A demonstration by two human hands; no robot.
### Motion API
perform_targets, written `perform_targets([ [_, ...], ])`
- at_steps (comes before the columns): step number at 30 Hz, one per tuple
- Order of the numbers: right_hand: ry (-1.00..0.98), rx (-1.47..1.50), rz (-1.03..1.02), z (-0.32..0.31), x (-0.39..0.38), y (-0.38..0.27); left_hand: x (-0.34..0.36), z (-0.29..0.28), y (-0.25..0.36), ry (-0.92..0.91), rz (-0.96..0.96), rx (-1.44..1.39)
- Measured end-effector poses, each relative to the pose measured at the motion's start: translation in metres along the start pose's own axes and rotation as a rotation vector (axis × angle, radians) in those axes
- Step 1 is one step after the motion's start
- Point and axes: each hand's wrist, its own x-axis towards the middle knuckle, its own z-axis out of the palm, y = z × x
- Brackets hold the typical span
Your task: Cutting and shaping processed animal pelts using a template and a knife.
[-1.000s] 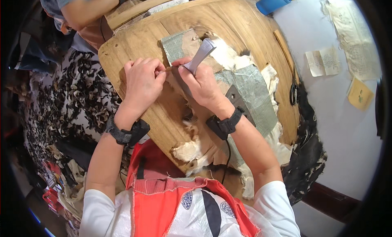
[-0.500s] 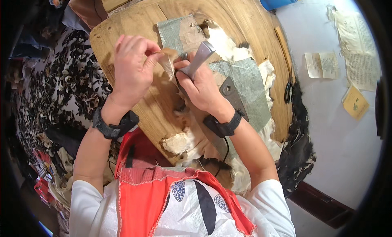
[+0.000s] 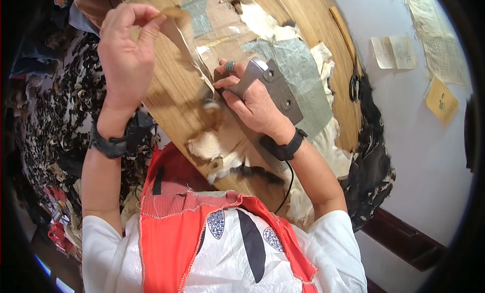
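Note:
My left hand (image 3: 129,56) pinches the brown-tipped end of a narrow strip of fur hide (image 3: 184,40), lifted above the wooden table. The strip's pale skin side shows, and it runs slanting down to my right hand (image 3: 258,107). My right hand is closed around a flat silver-grey metal tool (image 3: 254,73), whose rounded end sticks up past the fingers; its lower end is hidden. Under that hand lies a dark grey flat plate (image 3: 288,93) with two holes. A ring is on one of its fingers, and the fingertips meet the strip's lower end.
Grey-green sheets (image 3: 308,86) and pale hide pieces (image 3: 265,20) lie on the wooden table (image 3: 172,86). Black-handled scissors (image 3: 354,86) and a wooden stick (image 3: 342,30) are at its right edge, beside black fur (image 3: 371,156). Many dark fur scraps (image 3: 60,106) spread to the left.
My left hand has moved up and left with the fur strip, which now stretches longer between both hands. My right hand still grips the metal tool in nearly the same place.

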Motion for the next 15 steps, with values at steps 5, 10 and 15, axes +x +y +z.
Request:
perform_targets([
  [5,0.0,0.022,-0.029,-0.002,-0.031,0.0,-0.001,-0.007,0.004,0.002,0.013,-0.046],
  [10,-0.009,0.019,0.03,-0.003,-0.062,-0.004,0.005,-0.021,0.027,0.148,0.033,0.038],
  [15,-0.016,0.03,0.052,-0.008,-0.1,-0.008,0.013,-0.039,0.03,0.24,-0.009,0.105],
])
